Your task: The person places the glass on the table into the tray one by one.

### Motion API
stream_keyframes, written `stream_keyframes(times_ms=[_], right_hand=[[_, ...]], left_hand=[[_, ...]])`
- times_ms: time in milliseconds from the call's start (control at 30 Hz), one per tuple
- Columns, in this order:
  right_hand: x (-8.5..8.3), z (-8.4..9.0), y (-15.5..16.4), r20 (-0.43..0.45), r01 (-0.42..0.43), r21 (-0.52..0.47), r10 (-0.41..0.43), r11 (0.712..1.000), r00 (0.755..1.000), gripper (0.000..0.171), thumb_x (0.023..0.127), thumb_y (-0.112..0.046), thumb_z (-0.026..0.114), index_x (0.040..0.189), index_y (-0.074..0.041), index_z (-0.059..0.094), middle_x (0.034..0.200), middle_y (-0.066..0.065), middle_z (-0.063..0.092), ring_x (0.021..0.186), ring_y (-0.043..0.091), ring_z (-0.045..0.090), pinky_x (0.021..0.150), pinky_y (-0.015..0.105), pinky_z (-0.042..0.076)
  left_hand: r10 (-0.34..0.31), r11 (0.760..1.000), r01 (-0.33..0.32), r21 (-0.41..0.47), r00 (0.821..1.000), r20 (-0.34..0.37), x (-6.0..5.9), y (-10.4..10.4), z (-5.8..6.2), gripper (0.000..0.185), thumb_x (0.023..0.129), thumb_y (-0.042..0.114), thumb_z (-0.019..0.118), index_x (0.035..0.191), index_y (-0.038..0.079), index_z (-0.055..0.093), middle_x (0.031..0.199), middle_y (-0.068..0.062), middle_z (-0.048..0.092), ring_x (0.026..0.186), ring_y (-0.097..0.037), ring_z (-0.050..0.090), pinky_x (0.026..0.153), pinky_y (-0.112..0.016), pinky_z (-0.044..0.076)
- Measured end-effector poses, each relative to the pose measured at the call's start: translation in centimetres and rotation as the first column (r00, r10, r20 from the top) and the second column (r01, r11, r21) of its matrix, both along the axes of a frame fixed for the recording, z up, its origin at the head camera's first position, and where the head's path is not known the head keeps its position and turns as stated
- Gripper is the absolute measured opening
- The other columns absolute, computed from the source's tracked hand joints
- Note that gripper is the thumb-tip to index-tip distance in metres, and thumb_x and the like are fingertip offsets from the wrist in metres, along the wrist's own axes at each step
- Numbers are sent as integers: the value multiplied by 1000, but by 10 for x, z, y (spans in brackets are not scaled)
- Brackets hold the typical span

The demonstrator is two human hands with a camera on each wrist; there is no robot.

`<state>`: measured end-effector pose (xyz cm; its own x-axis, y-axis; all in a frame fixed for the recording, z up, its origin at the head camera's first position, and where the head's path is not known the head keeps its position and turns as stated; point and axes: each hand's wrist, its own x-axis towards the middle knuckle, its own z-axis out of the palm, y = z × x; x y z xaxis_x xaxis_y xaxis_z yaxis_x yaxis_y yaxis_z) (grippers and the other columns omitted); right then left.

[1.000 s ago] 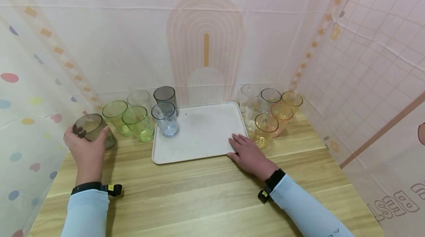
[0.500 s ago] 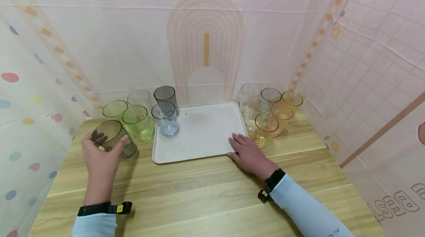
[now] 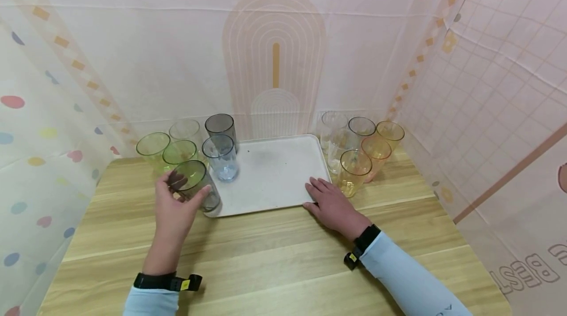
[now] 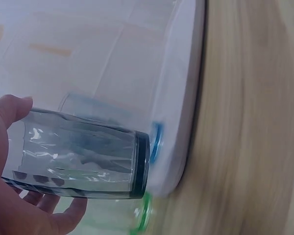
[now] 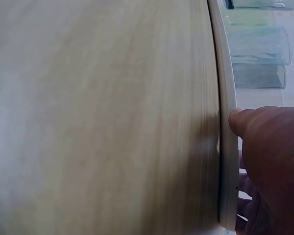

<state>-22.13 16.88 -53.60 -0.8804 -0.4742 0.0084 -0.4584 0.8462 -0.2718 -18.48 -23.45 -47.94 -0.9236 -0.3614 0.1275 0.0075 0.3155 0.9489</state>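
Note:
My left hand (image 3: pixel 173 215) grips a smoky grey drinking glass (image 3: pixel 207 194), thumb on one side and fingers round the other. The glass is over the front left corner of the white tray (image 3: pixel 274 173), slightly tilted; whether its base touches the tray, I cannot tell. In the left wrist view the thick dark base of the grey glass (image 4: pixel 141 164) shows near the tray rim. Just behind it a pale blue glass (image 3: pixel 225 163) stands on the tray, with a dark grey glass (image 3: pixel 220 124) at the back left. My right hand (image 3: pixel 334 209) rests on the tray's front right corner, fingers extended.
Left of the tray stand two green glasses (image 3: pixel 153 144) and a clear glass (image 3: pixel 184 129), close together. At its right side stand several more glasses: clear, grey, amber, an orange-rimmed one and a yellow glass (image 3: pixel 352 178). A patterned cloth (image 3: pixel 177 60) hangs behind the table.
My left hand has carried the grey glass from the table's left side rightward, past the front of the green glasses, to the tray's front left corner. My right hand has stayed still.

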Motion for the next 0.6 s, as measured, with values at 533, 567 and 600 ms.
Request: stream_keyframes(times_ms=[533, 567, 600], right_hand=[[-1, -1, 0, -6, -1, 7, 1, 1000, 1000, 65, 117, -45, 55, 167, -6, 47, 176, 16, 39, 163, 39, 33, 132, 57, 30], [-1, -1, 0, -6, -1, 8, 1, 1000, 1000, 65, 117, -45, 55, 167, -6, 47, 176, 16, 39, 163, 39, 33, 132, 57, 29], [-1, -1, 0, -6, -2, 10, 2, 1000, 1000, 65, 117, -46, 55, 167, -6, 47, 176, 16, 39, 164, 39, 33, 133, 56, 29]], left_hand=[[-116, 993, 115, -8, 993, -25, -11, 33, -7, 106, 88, 18, 97, 167, 4, 29, 162, -21, 42, 149, -34, 43, 124, -59, 41], [-116, 993, 116, -17, 993, -19, -12, 33, -9, 106, 87, 18, 97, 167, 3, 28, 162, -21, 41, 150, -35, 42, 125, -59, 41], [-118, 993, 117, -24, 993, -15, -13, 34, -11, 106, 88, 17, 97, 167, 2, 28, 163, -22, 40, 151, -36, 42, 125, -59, 41]])
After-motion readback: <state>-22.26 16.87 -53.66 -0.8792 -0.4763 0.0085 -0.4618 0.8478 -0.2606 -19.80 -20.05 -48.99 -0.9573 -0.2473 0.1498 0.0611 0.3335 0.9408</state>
